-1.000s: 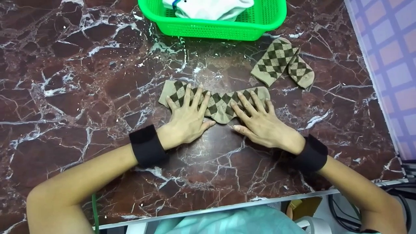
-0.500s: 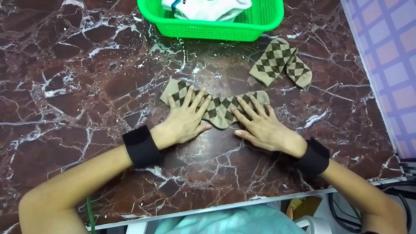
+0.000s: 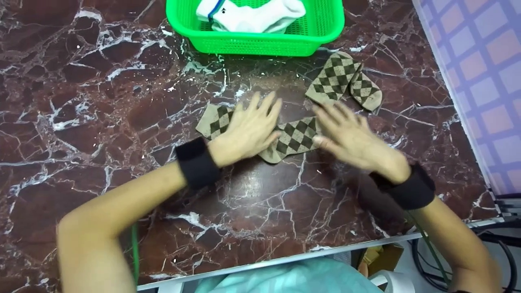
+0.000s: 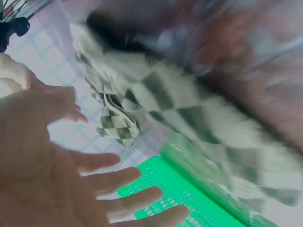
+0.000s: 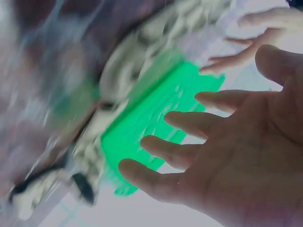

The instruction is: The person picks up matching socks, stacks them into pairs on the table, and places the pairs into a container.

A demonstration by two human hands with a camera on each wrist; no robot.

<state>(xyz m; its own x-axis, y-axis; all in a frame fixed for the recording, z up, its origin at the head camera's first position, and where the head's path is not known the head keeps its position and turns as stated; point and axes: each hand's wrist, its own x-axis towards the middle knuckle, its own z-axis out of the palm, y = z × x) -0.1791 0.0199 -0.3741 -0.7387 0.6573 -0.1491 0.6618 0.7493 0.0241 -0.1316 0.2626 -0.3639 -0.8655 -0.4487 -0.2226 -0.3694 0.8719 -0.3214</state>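
A tan and brown argyle sock (image 3: 297,136) lies spread sideways across the table in front of the person. My left hand (image 3: 252,128) is over its middle, fingers extended, hiding part of it in the head view. Beyond the sock's right end, my right hand (image 3: 352,140) has its fingers spread and holds nothing. Both wrist views show a gap between the palms and the patterned cloth. A matching sock (image 3: 333,77), bent over on itself, lies farther back to the right, near the right fingertips in the head view.
At the back stands a green plastic basket (image 3: 254,44) with white socks (image 3: 260,16) in it. The dark red marbled table (image 3: 122,171) ends at a pale front edge. A checked purple panel (image 3: 468,81) borders the right side.
Both hands have come up off the sock they were pressing flat. The left has shifted right and away from the body; the right has moved right, past the sock's end.
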